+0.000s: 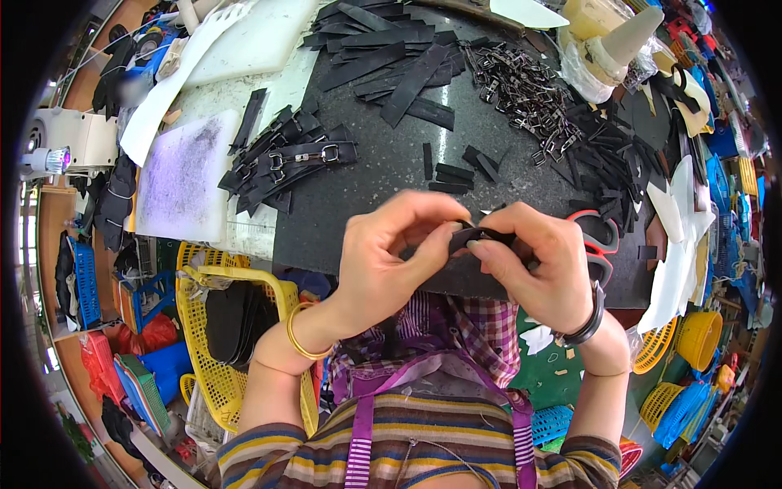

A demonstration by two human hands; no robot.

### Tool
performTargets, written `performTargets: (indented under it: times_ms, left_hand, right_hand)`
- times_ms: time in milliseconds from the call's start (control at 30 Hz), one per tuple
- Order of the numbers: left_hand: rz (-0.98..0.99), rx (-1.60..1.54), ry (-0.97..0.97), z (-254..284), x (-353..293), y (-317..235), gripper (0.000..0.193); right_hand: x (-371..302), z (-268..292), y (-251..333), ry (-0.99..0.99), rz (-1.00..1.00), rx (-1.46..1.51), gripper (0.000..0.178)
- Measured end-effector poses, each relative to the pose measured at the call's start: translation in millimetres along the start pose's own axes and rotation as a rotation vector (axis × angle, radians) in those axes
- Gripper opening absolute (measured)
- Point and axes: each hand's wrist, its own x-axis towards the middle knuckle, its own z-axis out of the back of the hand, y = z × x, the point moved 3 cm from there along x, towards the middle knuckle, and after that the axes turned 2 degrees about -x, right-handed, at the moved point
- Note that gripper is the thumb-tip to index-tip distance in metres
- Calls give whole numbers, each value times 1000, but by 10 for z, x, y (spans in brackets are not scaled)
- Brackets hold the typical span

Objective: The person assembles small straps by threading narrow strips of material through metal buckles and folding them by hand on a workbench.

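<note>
Our left hand (379, 261) and right hand (546, 257) both pinch a small black strip (464, 238), thumbs against forefingers, over the near part of the dark tabletop (346, 220). Beyond: short black pieces (454, 174). Farther: heaped metal buckles (521, 90), long black strips (414, 86).

Bright light falls on a black table (350, 204), glare streaking its surface; left of the table, violet gleams on a white machine (91, 140); beyond the table, edges bow toward a blackened rim.
</note>
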Motion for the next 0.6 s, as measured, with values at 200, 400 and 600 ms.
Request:
performTargets:
  times_ms: [200, 400, 600]
  left_hand:
    - [-175, 144, 76, -64, -142, 40, 19]
    - [-142, 174, 206, 5, -119, 24, 14]
    - [-4, 230, 222, 13, -163, -60, 17]
  right_hand:
    - [-143, -57, 13, -100, 119, -130, 12]
    - [-209, -7, -22, -27, 144, -169, 13]
    - [-177, -39, -7, 183, 141, -81, 14]
